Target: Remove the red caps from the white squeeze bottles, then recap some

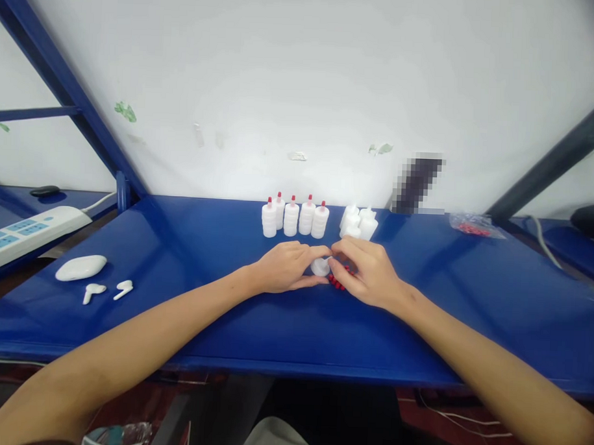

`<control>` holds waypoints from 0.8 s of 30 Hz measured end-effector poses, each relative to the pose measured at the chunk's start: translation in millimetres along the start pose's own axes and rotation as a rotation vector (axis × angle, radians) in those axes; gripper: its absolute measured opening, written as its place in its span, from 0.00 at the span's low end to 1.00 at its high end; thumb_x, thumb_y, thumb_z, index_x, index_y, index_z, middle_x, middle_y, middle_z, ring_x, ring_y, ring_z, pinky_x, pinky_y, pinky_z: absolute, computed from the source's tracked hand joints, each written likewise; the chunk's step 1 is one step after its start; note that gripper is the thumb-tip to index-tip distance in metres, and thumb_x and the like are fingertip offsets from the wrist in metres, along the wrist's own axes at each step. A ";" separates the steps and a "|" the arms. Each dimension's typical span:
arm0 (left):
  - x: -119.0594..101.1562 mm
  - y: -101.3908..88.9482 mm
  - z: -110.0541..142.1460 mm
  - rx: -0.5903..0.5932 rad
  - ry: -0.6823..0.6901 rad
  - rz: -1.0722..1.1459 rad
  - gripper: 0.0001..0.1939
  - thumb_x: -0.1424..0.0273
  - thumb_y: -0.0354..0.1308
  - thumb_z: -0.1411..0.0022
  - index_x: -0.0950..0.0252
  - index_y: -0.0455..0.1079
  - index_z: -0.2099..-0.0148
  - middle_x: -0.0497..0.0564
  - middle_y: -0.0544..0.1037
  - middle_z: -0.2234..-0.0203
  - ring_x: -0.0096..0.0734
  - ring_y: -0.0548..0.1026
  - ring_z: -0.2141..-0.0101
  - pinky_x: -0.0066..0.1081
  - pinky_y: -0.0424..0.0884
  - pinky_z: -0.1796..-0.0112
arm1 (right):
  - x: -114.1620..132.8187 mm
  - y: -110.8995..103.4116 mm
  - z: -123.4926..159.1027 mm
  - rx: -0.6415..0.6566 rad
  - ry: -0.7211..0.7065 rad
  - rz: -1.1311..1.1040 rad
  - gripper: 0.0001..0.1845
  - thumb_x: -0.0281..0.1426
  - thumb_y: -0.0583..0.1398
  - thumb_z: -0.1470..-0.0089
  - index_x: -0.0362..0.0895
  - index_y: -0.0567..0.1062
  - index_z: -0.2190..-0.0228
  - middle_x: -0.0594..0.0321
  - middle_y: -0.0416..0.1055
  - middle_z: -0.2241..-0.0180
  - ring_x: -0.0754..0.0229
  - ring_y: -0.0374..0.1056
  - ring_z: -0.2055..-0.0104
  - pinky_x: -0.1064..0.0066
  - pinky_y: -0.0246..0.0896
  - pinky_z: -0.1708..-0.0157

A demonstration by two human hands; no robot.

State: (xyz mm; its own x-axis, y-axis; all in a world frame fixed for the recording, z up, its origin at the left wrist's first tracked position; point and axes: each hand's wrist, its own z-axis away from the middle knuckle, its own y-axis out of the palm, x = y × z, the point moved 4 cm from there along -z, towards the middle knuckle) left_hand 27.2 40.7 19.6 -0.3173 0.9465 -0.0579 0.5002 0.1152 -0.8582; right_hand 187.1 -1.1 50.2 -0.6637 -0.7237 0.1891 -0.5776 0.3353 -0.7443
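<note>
Two Hands at the Blue Table [198, 258]

The left hand [286, 267] has its fingers curled partway round a white nozzle bottle [319, 267] near the table's middle. The right hand [369, 270] bends its fingers at the nozzle; whether they grip anything, I cannot tell. Behind stand five red-capped bottles [290, 220] and, right of them, uncapped bottles [367, 227]. Loose red caps [337, 282] lie beside the right fingers.

1 white bottle [319, 267] is held beside loose red caps [337, 283], before 5 upright red-tipped bottles [290, 221].
</note>
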 end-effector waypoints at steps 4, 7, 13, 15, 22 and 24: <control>3.6 -0.3 0.2 -0.008 -0.030 0.035 0.24 0.51 0.48 0.30 0.66 0.63 0.45 0.53 0.78 0.64 0.35 0.77 0.66 0.32 0.71 0.61 | -0.1 -0.1 -0.4 -0.011 -0.017 0.059 0.05 0.31 0.55 0.41 0.44 0.69 0.68 0.63 0.69 0.75 0.62 0.62 0.75 0.69 0.54 0.72; 6.4 0.4 0.6 -0.025 -0.048 0.109 0.23 0.53 0.51 0.31 0.65 0.61 0.44 0.54 0.79 0.60 0.35 0.78 0.64 0.31 0.71 0.62 | -4.2 1.1 0.1 -0.003 0.030 0.004 0.04 0.30 0.55 0.40 0.44 0.70 0.65 0.62 0.71 0.73 0.62 0.63 0.76 0.70 0.56 0.72; 12.4 2.3 3.6 -0.103 -0.087 0.199 0.27 0.53 0.54 0.33 0.63 0.56 0.40 0.55 0.78 0.58 0.34 0.79 0.64 0.31 0.73 0.62 | -14.1 8.0 2.0 -0.030 0.128 -0.217 0.06 0.33 0.57 0.38 0.44 0.72 0.61 0.64 0.71 0.73 0.64 0.64 0.75 0.72 0.60 0.73; 12.4 1.4 3.7 -0.109 -0.089 0.211 0.27 0.54 0.54 0.32 0.63 0.55 0.39 0.55 0.77 0.57 0.34 0.79 0.63 0.31 0.73 0.62 | -15.5 10.5 2.1 -0.032 0.147 -0.287 0.06 0.33 0.57 0.38 0.45 0.73 0.62 0.65 0.70 0.74 0.65 0.64 0.75 0.72 0.61 0.73; 14.5 -3.5 3.6 -0.178 -0.123 0.274 0.27 0.59 0.53 0.30 0.63 0.50 0.36 0.51 0.77 0.61 0.30 0.76 0.68 0.29 0.72 0.64 | -7.8 5.2 3.2 0.002 0.058 -0.360 0.12 0.32 0.59 0.39 0.46 0.72 0.54 0.57 0.73 0.57 0.67 0.65 0.76 0.70 0.66 0.73; 16.7 -2.3 4.2 -0.183 -0.138 0.295 0.28 0.59 0.53 0.30 0.63 0.49 0.35 0.51 0.77 0.62 0.30 0.76 0.69 0.28 0.71 0.64 | -5.0 4.8 3.8 0.089 0.026 -0.342 0.15 0.32 0.57 0.38 0.48 0.72 0.50 0.54 0.70 0.47 0.67 0.67 0.75 0.69 0.69 0.71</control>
State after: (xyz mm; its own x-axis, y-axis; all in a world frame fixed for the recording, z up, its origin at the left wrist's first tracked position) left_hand 17.3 55.0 18.5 -0.2371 0.8992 -0.3678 0.7181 -0.0927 -0.6897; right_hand 189.5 1.8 43.3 -0.4515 -0.7691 0.4523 -0.7253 0.0212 -0.6881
